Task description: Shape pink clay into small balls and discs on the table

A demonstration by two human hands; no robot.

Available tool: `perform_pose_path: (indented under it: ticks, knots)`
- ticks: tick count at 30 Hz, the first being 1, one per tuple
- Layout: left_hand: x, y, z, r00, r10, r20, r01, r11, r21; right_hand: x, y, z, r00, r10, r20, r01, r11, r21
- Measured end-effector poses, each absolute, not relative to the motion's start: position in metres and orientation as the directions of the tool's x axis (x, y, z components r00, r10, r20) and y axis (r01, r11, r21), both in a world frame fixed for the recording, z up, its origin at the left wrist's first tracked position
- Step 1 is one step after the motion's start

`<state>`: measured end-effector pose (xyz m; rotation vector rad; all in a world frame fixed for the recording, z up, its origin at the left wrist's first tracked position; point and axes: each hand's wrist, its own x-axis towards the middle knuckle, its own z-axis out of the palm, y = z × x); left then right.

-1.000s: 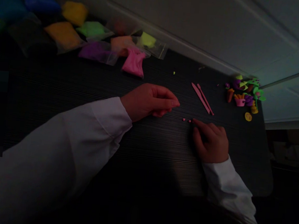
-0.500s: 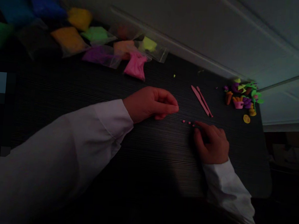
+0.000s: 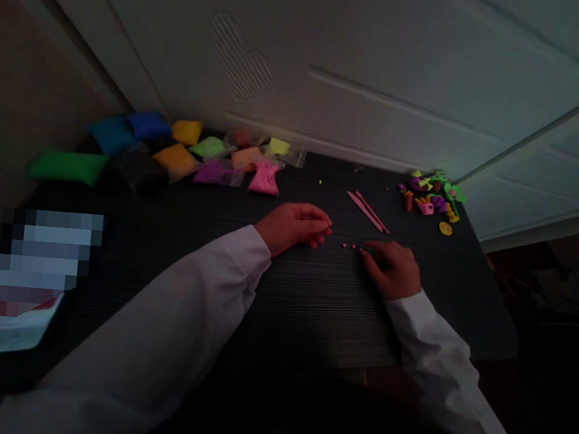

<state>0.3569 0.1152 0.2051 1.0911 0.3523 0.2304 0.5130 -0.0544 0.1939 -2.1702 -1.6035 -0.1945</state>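
Observation:
Three tiny pink clay balls [image 3: 352, 247] lie in a row on the dark table [image 3: 312, 312]. My right hand [image 3: 390, 268] rests on the table just right of them, its index finger stretched out to the nearest ball, the other fingers curled. My left hand [image 3: 293, 225] lies to the left of the balls with its fingers pinched together; whether anything is in them is hidden. Both arms wear white sleeves.
Two pink modelling sticks [image 3: 367, 211] lie behind the balls. Small clay figures [image 3: 431, 196] stand at the back right corner. Several bags of coloured clay [image 3: 184, 152] sit along the back left by the wall. A paper lies at the left edge [image 3: 14, 329].
The view has pulled back and tilted up, showing more wall and table. A third pink ball appeared beside the first two. Both hands stay in place by the balls.

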Motion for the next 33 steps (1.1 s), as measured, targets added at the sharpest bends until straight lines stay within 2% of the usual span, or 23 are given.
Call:
perform_pose_path:
  ticks: [6,10,15,26,33]
  knots:
    - [0.3561,0.1166,0.1993,0.919,0.354,-0.171,0.003,0.429,0.903,0.5129,-0.0555,0.1943,0.385,0.852,0.355,0.902,-0.266,-0.34]
    - [0.3576,0.1161,0.1956,0.908,0.393,-0.145,-0.032,0.41,0.912,0.5147,-0.0537,0.1895,0.313,0.902,0.297,0.923,-0.216,-0.317]
    - [0.3581,0.114,0.1969,0.9,0.41,-0.144,-0.035,0.399,0.916,0.5162,-0.0509,0.1856,0.324,0.91,0.259,0.918,-0.237,-0.317]
    - [0.3591,0.1145,0.1953,0.901,0.413,-0.135,-0.027,0.363,0.931,0.5176,-0.0495,0.1858,0.307,0.917,0.254,0.919,-0.217,-0.328]
    - [0.3586,0.1151,0.1958,0.905,0.401,-0.142,-0.032,0.398,0.917,0.5174,-0.0488,0.1868,0.315,0.918,0.239,0.907,-0.218,-0.359]
